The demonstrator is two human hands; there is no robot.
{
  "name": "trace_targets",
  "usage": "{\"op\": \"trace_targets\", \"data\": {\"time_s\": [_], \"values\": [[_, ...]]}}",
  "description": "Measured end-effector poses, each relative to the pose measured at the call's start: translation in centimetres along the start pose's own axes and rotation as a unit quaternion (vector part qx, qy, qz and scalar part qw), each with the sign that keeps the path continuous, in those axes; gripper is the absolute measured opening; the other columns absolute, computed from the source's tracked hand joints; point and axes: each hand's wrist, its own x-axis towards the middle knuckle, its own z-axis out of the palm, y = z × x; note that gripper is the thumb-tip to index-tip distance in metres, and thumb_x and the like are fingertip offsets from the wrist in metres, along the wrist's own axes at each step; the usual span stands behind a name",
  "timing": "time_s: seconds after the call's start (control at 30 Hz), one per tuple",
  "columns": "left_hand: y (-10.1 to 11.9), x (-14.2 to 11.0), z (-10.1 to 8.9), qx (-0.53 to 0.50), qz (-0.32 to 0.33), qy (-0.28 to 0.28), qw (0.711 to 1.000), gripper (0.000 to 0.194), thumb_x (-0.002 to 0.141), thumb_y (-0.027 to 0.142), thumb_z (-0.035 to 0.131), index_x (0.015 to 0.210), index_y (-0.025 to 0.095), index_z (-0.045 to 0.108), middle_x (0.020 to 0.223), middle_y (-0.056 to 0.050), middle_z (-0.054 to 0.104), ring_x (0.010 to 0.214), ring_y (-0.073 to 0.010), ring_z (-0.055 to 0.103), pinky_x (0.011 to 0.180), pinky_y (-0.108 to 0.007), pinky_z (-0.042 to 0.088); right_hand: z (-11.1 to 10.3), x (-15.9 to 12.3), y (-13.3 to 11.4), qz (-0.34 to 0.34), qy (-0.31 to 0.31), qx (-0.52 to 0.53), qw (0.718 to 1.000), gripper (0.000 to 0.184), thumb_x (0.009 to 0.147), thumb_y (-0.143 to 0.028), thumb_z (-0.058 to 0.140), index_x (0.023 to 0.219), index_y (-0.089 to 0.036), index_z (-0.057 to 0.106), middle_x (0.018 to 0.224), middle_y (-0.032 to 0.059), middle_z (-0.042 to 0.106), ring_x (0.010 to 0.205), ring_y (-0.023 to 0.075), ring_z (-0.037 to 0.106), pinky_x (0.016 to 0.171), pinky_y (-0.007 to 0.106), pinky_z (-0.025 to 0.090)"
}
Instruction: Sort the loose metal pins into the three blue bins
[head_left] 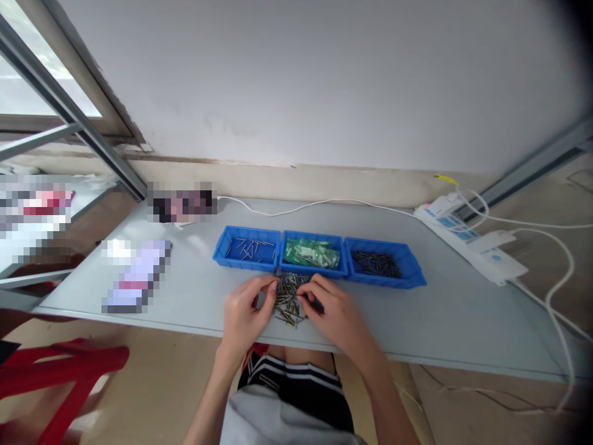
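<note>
Tabletop [463, 327], pale grey, stood against a white wall [324, 80], with a window [46, 68] at upper left; I viewed both through the head camera. A white power strip [467, 238] lay toward the right end, a white cable [287, 211] ran along the back, and a pixelated lilac object [141, 269] rested at left. A red stool [69, 371] occupied the floor at lower left. Three blue trays stood in a row: the left tray [243, 266] contained slender silvery pieces, the middle tray [334, 272] green packets, and the right tray [411, 267] dark pieces.

My left hand [241, 312] was partly closed at the near-left side of the pile [288, 296], thumb and forefinger almost meeting; I could not tell whether they pinched anything. My right hand [336, 309] was loosely curled, fingertips at the pile's right side; its grip was likewise hidden from me.

The pile of small metal fasteners lay between the hands, just in front of the middle tray, and extended toward the tabletop's near edge. Its pieces pointed in mixed directions; several yellowish ones at the near end had their long axes slanting down to the right.
</note>
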Motion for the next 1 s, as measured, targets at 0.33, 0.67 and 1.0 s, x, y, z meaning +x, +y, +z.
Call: {"op": "trace_targets", "data": {"time_s": [0.33, 0.67, 1.0], "values": [[1.1, 0.7, -0.2, -0.121, -0.003, -0.109, 0.987, 0.025, 0.103, 0.037, 0.069, 0.100, 0.020, 0.086, 0.081, -0.005, 0.080, 0.057, -0.0123, 0.055, 0.057, -0.024, 0.046, -0.8, 0.3, -0.9, -0.017, 0.043, 0.000, 0.999, 0.016, 0.112, -0.025, 0.055, 0.109, -0.026, 0.071, 0.096, 0.0036, 0.067, 0.083, 0.0181, 0.069, 0.073, 0.028, 0.053], [2.5, 3.1, 1.4, -0.391, -0.196, -0.188, 0.879, 0.037, 0.089, 0.052, 0.084, 0.096, 0.016, 0.078, 0.068, -0.003, 0.074, 0.040, -0.0069, 0.046, 0.040, -0.019, 0.037, -2.7, 2.1, -1.2, -0.103, 0.120, 0.034, 0.987, 0.017, 0.109, -0.022, 0.063, 0.122, -0.027, 0.073, 0.096, 0.0044, 0.075, 0.081, 0.0185, 0.071, 0.073, 0.032, 0.057], [2.2, 0.3, 3.7, -0.216, -0.087, -0.083, 0.969, 0.010, 0.098, 0.027, 0.066, 0.096, 0.020, 0.073, 0.064, 0.003, 0.068, 0.049, -0.0096, 0.056, 0.050, -0.018, 0.045, 0.4, 0.2, -1.8, 0.003, 0.178, 0.130, 0.975, 0.024, 0.104, -0.016, 0.067, 0.123, -0.026, 0.077, 0.098, 0.0042, 0.074, 0.070, 0.0146, 0.069, 0.064, 0.026, 0.060]]}}
